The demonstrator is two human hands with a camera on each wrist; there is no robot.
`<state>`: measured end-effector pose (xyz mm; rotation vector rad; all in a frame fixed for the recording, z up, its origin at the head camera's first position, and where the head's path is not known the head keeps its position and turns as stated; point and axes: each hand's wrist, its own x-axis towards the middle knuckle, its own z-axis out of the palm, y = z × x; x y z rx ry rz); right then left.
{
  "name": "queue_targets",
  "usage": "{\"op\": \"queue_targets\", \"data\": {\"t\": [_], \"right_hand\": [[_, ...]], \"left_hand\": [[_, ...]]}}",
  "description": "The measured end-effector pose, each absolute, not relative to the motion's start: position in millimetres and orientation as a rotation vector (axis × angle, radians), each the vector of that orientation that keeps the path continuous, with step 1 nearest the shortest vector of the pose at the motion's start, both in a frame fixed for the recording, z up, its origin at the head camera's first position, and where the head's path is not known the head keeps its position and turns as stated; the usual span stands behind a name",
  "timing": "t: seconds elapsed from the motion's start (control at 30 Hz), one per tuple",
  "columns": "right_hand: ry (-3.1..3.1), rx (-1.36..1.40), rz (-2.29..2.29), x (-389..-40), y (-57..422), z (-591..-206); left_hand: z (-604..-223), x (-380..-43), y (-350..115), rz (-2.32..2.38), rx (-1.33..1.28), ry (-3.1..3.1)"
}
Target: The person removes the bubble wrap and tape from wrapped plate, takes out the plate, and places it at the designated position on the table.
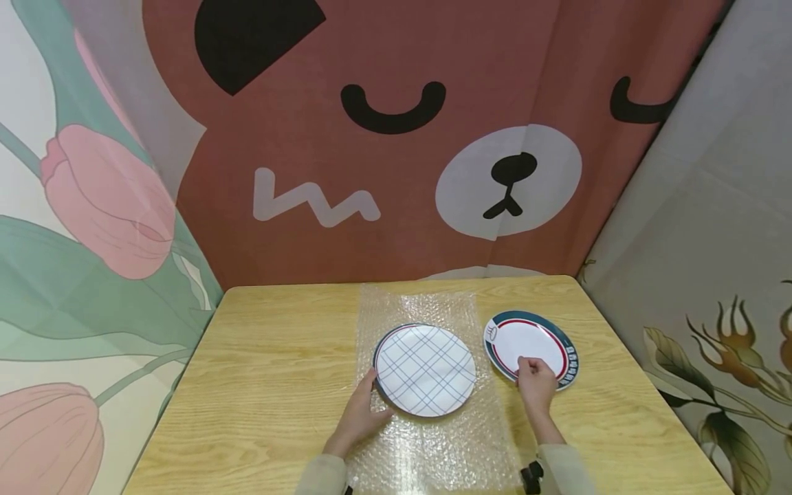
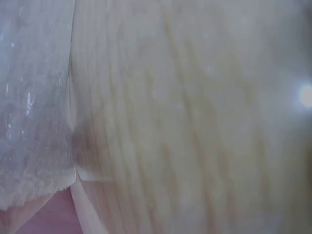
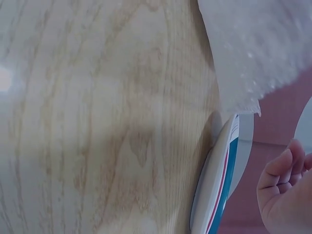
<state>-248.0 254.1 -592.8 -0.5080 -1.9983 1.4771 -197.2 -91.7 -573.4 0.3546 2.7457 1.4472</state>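
Observation:
A white plate with blue crisscross lines (image 1: 425,371) lies on a sheet of bubble wrap (image 1: 427,454). The dark blue rim of another plate (image 1: 377,350) peeks out beneath it. My left hand (image 1: 361,412) is at the left edge of these plates, fingertips right at the rim and thumb stretched along the near side. To the right, a white plate with a blue rim and red ring (image 1: 532,337) lies on the table. Over its near part is my right hand (image 1: 535,385), fingers loosely curled with nothing in them. In the right wrist view these fingers (image 3: 279,178) are apart from that plate.
The wooden table (image 1: 266,371) carries the bubble wrap down its middle. A brown bear-print cloth (image 1: 396,247) hangs behind, with floral cloths at the left (image 1: 111,199) and right (image 1: 711,275). Bubble wrap also fills the left side (image 2: 34,97) of the left wrist view.

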Motion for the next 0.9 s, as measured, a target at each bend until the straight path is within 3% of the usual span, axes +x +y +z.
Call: {"op": "queue_targets", "data": {"t": [0.3,0.9], "right_hand": [[-2.217,-0.517,1.545,-222,217,-534],[-2.55,-0.32,1.583,-221,197,-543]], "left_hand": [[-572,-196,-92,1.434,0.367,2.756],[-575,-198,-92,1.417,0.346,2.753]]}}
